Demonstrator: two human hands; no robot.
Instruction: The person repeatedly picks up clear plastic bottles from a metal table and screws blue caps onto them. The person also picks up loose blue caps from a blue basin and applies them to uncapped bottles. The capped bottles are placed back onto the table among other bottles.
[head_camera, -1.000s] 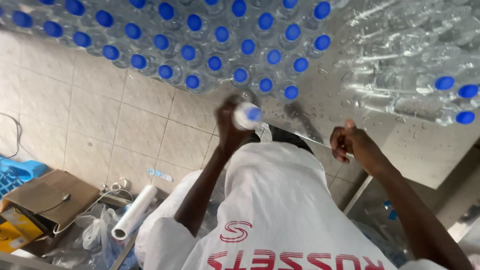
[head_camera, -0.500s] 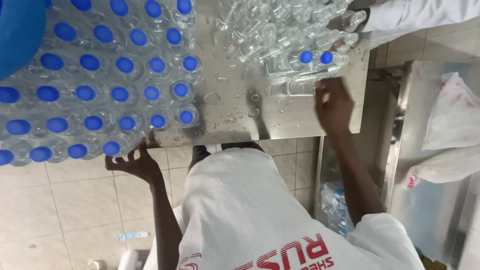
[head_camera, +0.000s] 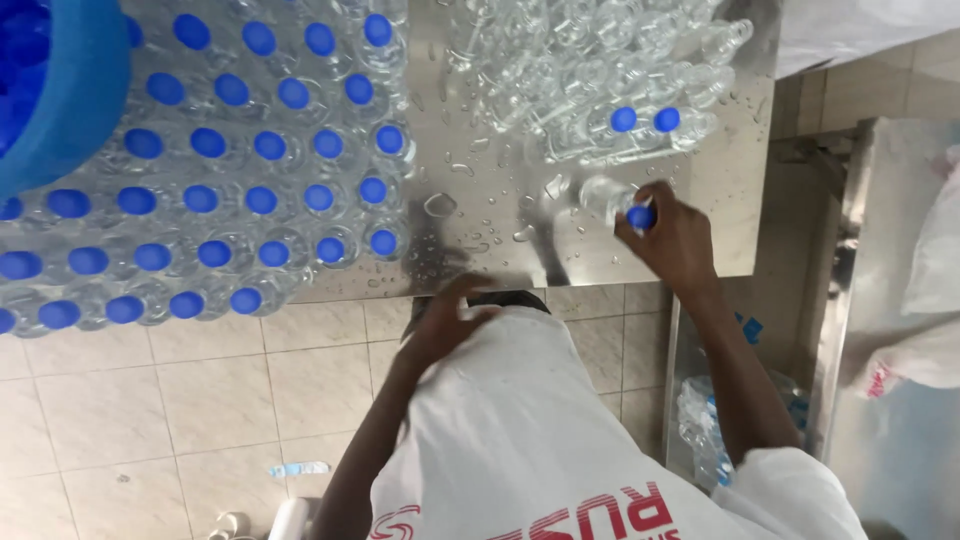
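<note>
Fingers of right hand (head_camera: 672, 240) grip blue-capped bottle (head_camera: 612, 200); left hand (head_camera: 445, 320) loosely curled, empty.

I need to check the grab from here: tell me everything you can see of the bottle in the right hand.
The bottle is small, of clear plastic, with a blue cap on, and it looks filled. It lies tilted on its side, cap end toward the person, on the wet steel table, just below the heap of lying bottles. The right hand closes its grip around the cap end. The left hand is away from it.

Rows of blue-capped bottles (head_camera: 240, 170) stand on the wet steel table (head_camera: 480, 230), beside a blue tub (head_camera: 60, 90)
</note>
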